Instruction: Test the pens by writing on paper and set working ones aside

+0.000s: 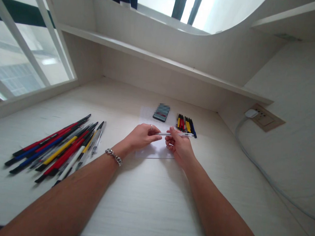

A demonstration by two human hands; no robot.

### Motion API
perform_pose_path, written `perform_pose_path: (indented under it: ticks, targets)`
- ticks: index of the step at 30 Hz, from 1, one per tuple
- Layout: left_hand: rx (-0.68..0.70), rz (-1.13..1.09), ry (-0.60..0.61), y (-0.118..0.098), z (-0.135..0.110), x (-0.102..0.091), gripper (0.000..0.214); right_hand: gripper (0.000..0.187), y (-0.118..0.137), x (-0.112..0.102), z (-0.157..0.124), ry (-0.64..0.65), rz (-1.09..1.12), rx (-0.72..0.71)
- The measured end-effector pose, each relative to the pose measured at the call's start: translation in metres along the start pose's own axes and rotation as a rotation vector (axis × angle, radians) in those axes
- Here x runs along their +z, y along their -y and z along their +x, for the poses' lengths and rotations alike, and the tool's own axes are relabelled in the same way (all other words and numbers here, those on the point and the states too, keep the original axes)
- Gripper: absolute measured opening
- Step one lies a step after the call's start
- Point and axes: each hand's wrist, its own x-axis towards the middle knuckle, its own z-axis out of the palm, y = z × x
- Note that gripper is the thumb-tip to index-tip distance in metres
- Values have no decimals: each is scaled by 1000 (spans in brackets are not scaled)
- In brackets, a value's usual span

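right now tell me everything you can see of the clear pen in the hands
The clear pen is slim and straight, with a see-through, plastic-looking barrel and a darker tip at its right end; finer details are too small to tell. It lies nearly level over a white paper sheet, its left end held by the left hand, and its middle by the right hand.

Look at that: a chunky silver chain bracelet (113,156) on the left wrist, a ring (151,127) on the left hand (142,136), another ring (171,144) on the right hand (179,148)!
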Motion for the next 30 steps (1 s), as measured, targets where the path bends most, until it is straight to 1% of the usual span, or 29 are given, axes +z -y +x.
perform_pose_path:
  ticks: [2,5,8,13,16,21,24,26,30]
  targets:
    - [-16,14,-45,2,0,-1,27,40,4,-5,3,-56,5,-31]
    - [-44,1,-98,3,0,-3,26,41,7,-15,9,-176,-9,-86]
    - [-68,-13,-111,4,-1,-3,23,40,4,-24,15,-250,-115,-137]
    - [-107,5,-130,4,-2,0,23,45,-7,-29,21,-254,-321,-235]
    - [-118,-13,-132,4,-1,0,24,47,-8,-29,22,-246,-370,-217]
    - [-149,-24,-131,4,0,-4,22,41,0,-29,20,-206,-374,-159]
    - [-157,-30,-149,6,0,-6,24,37,7,-35,17,-158,-399,-121]
    - [-159,-24,-160,7,0,-6,25,35,12,-43,16,-95,-493,-124]
    - [-149,-17,-162,7,0,-6,27,29,23,-53,9,85,-800,-203]
